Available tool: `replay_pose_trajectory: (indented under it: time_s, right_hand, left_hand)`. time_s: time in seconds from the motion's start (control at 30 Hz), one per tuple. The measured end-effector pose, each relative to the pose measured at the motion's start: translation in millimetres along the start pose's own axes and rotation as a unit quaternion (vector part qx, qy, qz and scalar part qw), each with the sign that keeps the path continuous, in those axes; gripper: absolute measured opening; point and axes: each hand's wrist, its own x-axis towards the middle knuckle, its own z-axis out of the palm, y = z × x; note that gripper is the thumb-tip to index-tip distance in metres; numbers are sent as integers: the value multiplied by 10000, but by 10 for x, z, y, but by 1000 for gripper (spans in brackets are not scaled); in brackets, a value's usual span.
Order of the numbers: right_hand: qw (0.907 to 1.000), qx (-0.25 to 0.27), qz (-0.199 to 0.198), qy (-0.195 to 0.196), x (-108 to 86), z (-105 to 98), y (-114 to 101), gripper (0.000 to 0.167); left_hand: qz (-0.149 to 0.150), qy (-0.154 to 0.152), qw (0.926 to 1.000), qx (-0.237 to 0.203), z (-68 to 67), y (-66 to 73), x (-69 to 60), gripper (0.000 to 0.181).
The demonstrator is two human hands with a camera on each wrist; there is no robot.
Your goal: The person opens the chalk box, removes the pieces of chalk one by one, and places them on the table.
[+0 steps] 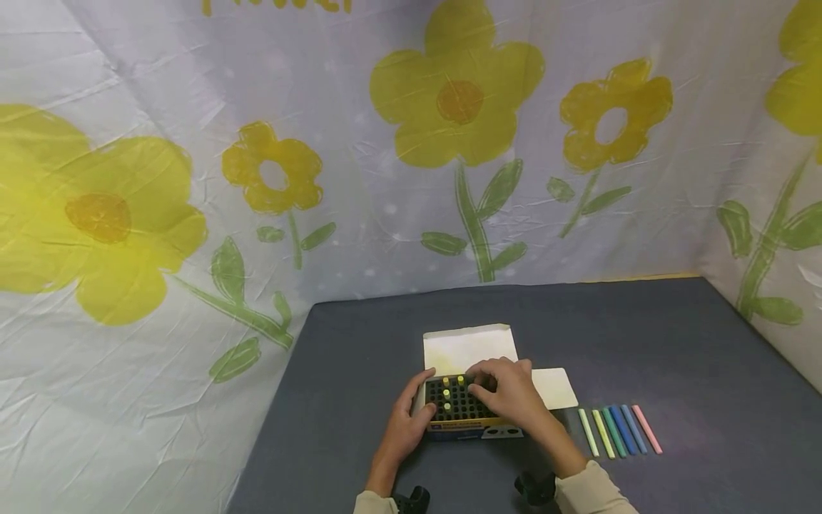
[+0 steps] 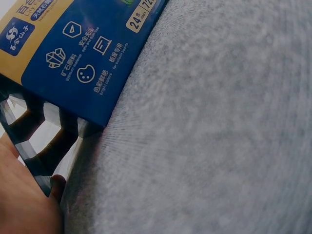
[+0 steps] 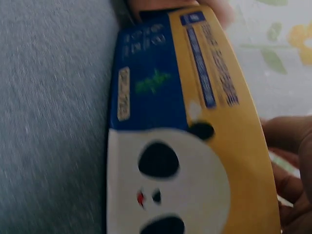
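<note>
A cardboard chalk box (image 1: 475, 428), blue and yellow with a panda face, stands on the table with its lid (image 1: 469, 348) folded back. Its black insert of holes (image 1: 459, 407) faces up, and several yellow and orange chalk ends (image 1: 447, 394) show at the left. My left hand (image 1: 406, 421) grips the box's left end, thumb at the front corner and fingers towards the back. Over the right part of the insert is my right hand (image 1: 510, 391), thumb and fingers bent close together. Whether it pinches a chalk is hidden. The right wrist view shows its fingers (image 3: 287, 180) beside the box's top edge.
Several chalk sticks (image 1: 619, 430) in pale green, yellow, green, blue and pink lie in a row right of the box. A white side flap (image 1: 554, 387) sticks out at the box's right. Behind the dark table (image 1: 359, 371) hangs a flower-printed curtain (image 1: 359, 243).
</note>
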Motion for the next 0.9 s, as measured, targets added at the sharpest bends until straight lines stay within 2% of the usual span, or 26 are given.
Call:
replay_pose_trajectory:
  time_s: [0.23, 0.33, 0.47, 0.67, 0.9]
  right_hand:
    - [9953, -687, 270, 621, 7, 182, -105, 15]
    - [9925, -842, 466, 758, 15, 225, -138, 14]
    - [9903, -846, 743, 810, 30, 265, -175, 15]
    - [9878, -842, 883, 972, 50, 297, -217, 16]
    - [9876, -681, 1038, 960, 66, 295, -233, 14]
  left_hand:
    - [46, -2, 10000, -18, -1, 4, -3, 62]
    - [44, 14, 10000, 41, 0, 1, -1, 62]
    - [23, 18, 10000, -7, 0, -1, -1, 62]
    - [-3, 1, 10000, -19, 3, 7, 0, 62]
    - [10, 8, 10000, -45, -1, 15, 3, 62]
